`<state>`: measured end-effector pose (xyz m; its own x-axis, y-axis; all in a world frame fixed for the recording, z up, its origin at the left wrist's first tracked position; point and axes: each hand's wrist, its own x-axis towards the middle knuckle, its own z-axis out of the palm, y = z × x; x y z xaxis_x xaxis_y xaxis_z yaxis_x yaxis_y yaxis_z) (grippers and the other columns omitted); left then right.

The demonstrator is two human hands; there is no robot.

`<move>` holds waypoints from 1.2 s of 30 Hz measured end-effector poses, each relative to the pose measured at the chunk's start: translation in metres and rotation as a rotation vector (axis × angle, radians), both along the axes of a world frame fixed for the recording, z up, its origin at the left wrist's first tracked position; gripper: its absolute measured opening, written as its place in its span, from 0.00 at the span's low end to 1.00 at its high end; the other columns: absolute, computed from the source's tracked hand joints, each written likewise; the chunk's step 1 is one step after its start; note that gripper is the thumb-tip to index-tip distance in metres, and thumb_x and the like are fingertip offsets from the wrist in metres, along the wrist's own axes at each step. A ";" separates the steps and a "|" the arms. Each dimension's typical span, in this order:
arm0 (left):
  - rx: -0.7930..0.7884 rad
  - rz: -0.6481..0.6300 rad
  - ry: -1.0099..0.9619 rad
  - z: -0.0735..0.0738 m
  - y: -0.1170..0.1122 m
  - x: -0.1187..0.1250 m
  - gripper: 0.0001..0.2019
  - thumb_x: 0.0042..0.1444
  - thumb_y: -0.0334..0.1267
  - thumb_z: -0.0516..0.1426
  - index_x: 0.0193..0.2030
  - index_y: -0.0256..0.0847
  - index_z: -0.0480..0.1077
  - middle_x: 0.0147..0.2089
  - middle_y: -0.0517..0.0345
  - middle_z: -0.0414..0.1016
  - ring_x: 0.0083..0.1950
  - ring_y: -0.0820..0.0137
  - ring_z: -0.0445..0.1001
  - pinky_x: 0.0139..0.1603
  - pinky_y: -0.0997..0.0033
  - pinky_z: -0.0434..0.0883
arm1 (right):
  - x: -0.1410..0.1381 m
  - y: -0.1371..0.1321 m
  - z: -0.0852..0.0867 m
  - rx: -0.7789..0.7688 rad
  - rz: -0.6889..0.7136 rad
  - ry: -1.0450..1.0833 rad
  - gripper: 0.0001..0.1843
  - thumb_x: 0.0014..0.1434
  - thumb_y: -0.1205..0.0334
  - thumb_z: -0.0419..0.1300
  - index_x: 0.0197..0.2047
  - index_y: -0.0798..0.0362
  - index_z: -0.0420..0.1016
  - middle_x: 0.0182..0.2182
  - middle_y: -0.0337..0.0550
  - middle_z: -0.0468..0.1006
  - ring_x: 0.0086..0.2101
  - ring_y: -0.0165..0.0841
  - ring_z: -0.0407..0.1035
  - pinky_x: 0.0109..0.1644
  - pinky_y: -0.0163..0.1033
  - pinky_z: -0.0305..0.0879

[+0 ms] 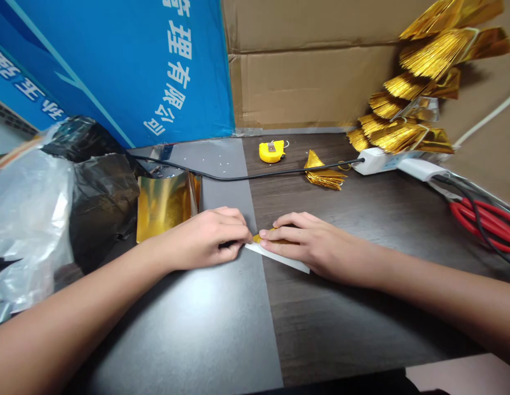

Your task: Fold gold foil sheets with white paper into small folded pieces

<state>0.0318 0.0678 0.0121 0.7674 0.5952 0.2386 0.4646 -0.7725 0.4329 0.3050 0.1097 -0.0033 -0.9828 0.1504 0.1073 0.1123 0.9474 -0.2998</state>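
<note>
A small folded piece of gold foil paper (279, 257), white on its underside, lies on the dark wooden table (353, 307) at the middle. My left hand (209, 238) is curled, its fingertips pinching the paper's left end. My right hand (304, 241) lies over the paper, fingers pressed together along its fold, holding it flat. The two hands nearly touch. Most of the paper is hidden beneath my right fingers.
A stack of gold foil sheets (164, 203) stands left of my hands, beside black and clear plastic bags (52, 208). Folded gold pieces (324, 174), a yellow tape measure (272, 151), a black cable (255, 175), a white power strip (386, 159), bundled gold pieces (419, 88) and red cables (485, 222) lie behind.
</note>
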 end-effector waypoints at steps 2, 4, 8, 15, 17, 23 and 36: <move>-0.006 0.004 -0.034 -0.002 0.000 0.000 0.08 0.59 0.25 0.54 0.38 0.37 0.74 0.36 0.54 0.77 0.42 0.69 0.75 0.44 0.71 0.72 | 0.000 0.000 0.000 -0.016 0.007 0.015 0.27 0.71 0.72 0.46 0.71 0.54 0.63 0.62 0.48 0.72 0.57 0.43 0.60 0.58 0.51 0.63; 0.001 0.012 -0.082 -0.005 -0.001 0.000 0.07 0.58 0.25 0.55 0.38 0.37 0.74 0.35 0.54 0.77 0.41 0.69 0.74 0.43 0.71 0.72 | 0.000 0.001 0.000 -0.022 0.010 0.022 0.27 0.71 0.73 0.47 0.71 0.53 0.62 0.62 0.48 0.73 0.56 0.43 0.60 0.58 0.51 0.63; 0.035 0.032 -0.099 -0.010 -0.003 0.003 0.08 0.61 0.26 0.54 0.43 0.35 0.74 0.36 0.52 0.76 0.40 0.69 0.73 0.43 0.70 0.72 | 0.000 0.001 0.000 -0.015 0.002 0.022 0.28 0.69 0.74 0.47 0.71 0.54 0.63 0.62 0.48 0.72 0.55 0.43 0.60 0.57 0.52 0.64; 0.066 0.052 -0.025 -0.012 -0.003 0.005 0.08 0.66 0.33 0.55 0.47 0.37 0.75 0.42 0.51 0.76 0.45 0.68 0.73 0.50 0.67 0.71 | 0.001 0.000 -0.002 -0.002 0.000 0.066 0.30 0.65 0.76 0.47 0.69 0.56 0.65 0.63 0.49 0.71 0.55 0.43 0.60 0.57 0.51 0.65; 0.074 0.059 -0.024 -0.013 -0.003 0.005 0.08 0.66 0.33 0.55 0.46 0.36 0.75 0.42 0.51 0.76 0.45 0.68 0.72 0.49 0.68 0.71 | 0.002 0.000 -0.003 0.004 0.001 0.079 0.30 0.65 0.77 0.47 0.68 0.58 0.65 0.63 0.50 0.71 0.56 0.43 0.60 0.57 0.52 0.66; 0.078 0.091 -0.035 -0.013 -0.003 0.006 0.09 0.66 0.35 0.56 0.46 0.36 0.76 0.41 0.52 0.75 0.44 0.69 0.72 0.48 0.69 0.70 | 0.002 0.000 -0.005 0.005 -0.012 0.118 0.29 0.66 0.76 0.47 0.68 0.57 0.64 0.63 0.50 0.72 0.57 0.43 0.61 0.58 0.52 0.66; 0.079 0.079 -0.038 -0.014 -0.002 0.005 0.08 0.67 0.35 0.56 0.44 0.37 0.76 0.40 0.53 0.75 0.44 0.70 0.71 0.48 0.69 0.70 | 0.001 0.000 -0.008 0.012 -0.022 0.130 0.24 0.68 0.74 0.51 0.65 0.60 0.68 0.63 0.51 0.72 0.58 0.43 0.62 0.60 0.52 0.66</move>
<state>0.0363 0.0659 -0.0015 0.7085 0.6312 0.3156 0.5093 -0.7669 0.3904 0.3060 0.1099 -0.0111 -0.9569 0.1697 0.2358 0.0939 0.9487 -0.3019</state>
